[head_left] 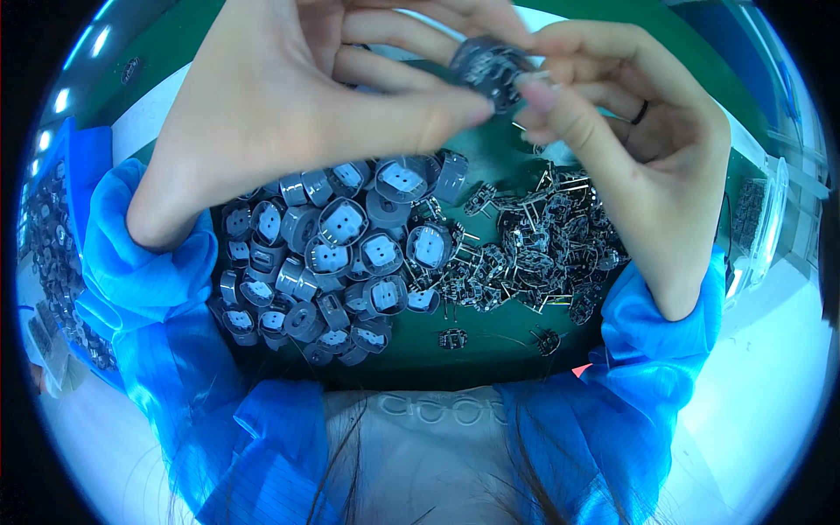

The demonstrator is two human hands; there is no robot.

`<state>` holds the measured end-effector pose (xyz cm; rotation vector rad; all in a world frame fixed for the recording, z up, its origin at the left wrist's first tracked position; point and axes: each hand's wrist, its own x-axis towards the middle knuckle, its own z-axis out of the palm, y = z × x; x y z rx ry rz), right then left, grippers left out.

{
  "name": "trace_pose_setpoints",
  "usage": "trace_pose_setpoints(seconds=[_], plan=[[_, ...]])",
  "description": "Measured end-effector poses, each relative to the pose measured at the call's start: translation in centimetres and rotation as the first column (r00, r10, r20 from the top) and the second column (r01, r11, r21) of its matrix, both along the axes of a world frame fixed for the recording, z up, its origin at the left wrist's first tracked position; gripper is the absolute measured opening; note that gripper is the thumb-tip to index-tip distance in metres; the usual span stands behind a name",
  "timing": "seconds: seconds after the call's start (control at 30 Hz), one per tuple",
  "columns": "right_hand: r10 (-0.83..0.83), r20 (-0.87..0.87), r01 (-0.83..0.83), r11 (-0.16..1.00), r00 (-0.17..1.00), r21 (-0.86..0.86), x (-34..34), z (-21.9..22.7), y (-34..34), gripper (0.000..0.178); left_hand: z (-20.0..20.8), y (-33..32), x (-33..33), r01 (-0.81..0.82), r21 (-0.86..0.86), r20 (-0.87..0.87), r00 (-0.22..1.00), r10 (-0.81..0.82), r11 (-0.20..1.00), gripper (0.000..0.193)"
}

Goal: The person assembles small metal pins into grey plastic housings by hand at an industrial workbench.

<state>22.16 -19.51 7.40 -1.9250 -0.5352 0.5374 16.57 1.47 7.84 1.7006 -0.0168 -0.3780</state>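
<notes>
Above the work surface, at the upper middle, both hands meet at one small dark grey plastic housing [490, 68], slightly blurred. My left hand [350, 96] pinches it between thumb and fingers from the left. From the right, my right hand [612, 96] has its thumb and fingers closed at the housing's edge, where a small part with thin metal pins [535, 77] shows; most of it is hidden by the fingertips. Below my left hand lies a pile of grey housings [341, 258] with pale inner plates. Under my right hand is a heap of small black circuit boards with metal pins [551, 241].
The green work surface [411, 354] bears two loose boards [452, 339] near its front edge. At the far left stands a blue bin [92, 149] with more dark parts. A clear tray [759, 219] of parts stands at the right edge.
</notes>
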Motion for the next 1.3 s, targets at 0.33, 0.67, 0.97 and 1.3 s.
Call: trace_pose_setpoints(seconds=[0.33, 0.67, 0.97, 1.3], plan=[[0.201, -0.289, -0.116, 0.951, 0.936, 0.285, 1.0, -1.0, -0.2, 0.035, -0.3, 0.0, -1.0, -0.105, 0.315, 0.377, 0.926, -0.023, 0.943, 0.042], [0.383, -0.489, -0.142, 0.877, 0.784, 0.459, 0.7, -0.6, 0.0, 0.046, -2.1, 0.3, 0.0, 0.033, 0.064, 0.676, 0.733, -0.068, 0.997, 0.036], [0.358, -0.426, -0.036, 0.799, 0.831, 0.601, -0.4, -1.2, 0.1, 0.029, -2.0, 1.0, 0.0, 0.119, -0.023, 0.576, 0.813, -0.084, 0.993, 0.036], [0.304, -0.521, -0.099, 0.918, 0.797, 0.384, -0.5, 0.2, -0.2, 0.039, -0.6, 0.4, -0.6, 0.118, 0.294, 0.627, 0.725, -0.285, 0.948, 0.041]])
